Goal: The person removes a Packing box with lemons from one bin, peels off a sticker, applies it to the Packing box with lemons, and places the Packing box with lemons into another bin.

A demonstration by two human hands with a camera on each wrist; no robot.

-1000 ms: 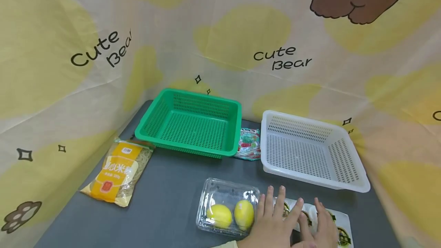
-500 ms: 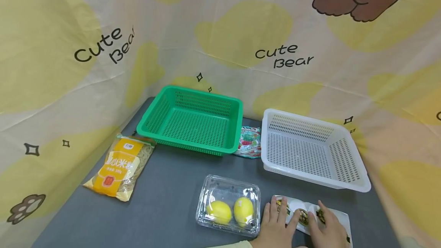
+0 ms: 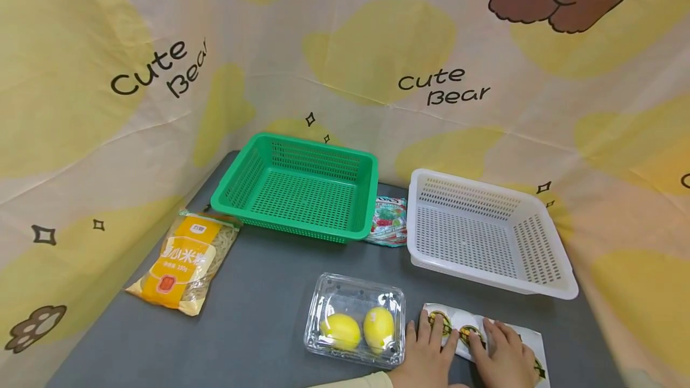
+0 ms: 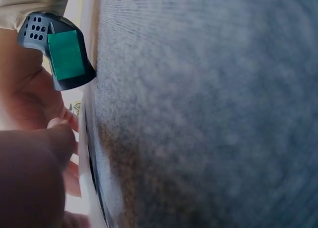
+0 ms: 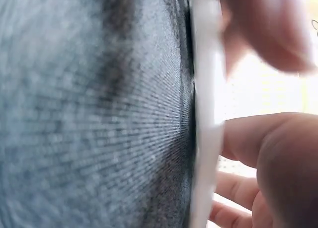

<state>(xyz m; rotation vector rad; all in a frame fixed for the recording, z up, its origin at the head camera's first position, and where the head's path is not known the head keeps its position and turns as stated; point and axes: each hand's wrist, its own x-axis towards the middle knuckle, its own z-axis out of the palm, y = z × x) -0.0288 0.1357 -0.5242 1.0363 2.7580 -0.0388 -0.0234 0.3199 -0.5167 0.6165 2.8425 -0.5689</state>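
Note:
A flat white strip of soft packaging with round gold-and-black labels (image 3: 471,335) lies on the grey table at the front right. The fingers of my left hand (image 3: 426,355) are straight and spread, with their tips on the strip's left part. Farther right, my right hand (image 3: 507,355) lies over the strip, fingers extended and pressing on it. In both wrist views the strip appears edge-on as a thin white band (image 5: 206,109) under the fingers. Just left of my left hand stands a clear plastic box (image 3: 356,292) with two yellow lemons (image 3: 379,328) inside.
At the back are a green basket (image 3: 302,233) and, to its right, a white basket (image 3: 485,280). A colourful packet (image 3: 389,220) is tucked between them. At the left lies a yellow bag of rice noodles (image 3: 183,262). A patterned curtain (image 3: 345,47) hangs behind the table.
Both hands have drawn back toward the front edge, and more of the strip's labels show. My right hand has shifted along the strip. The box, bag and baskets stay put.

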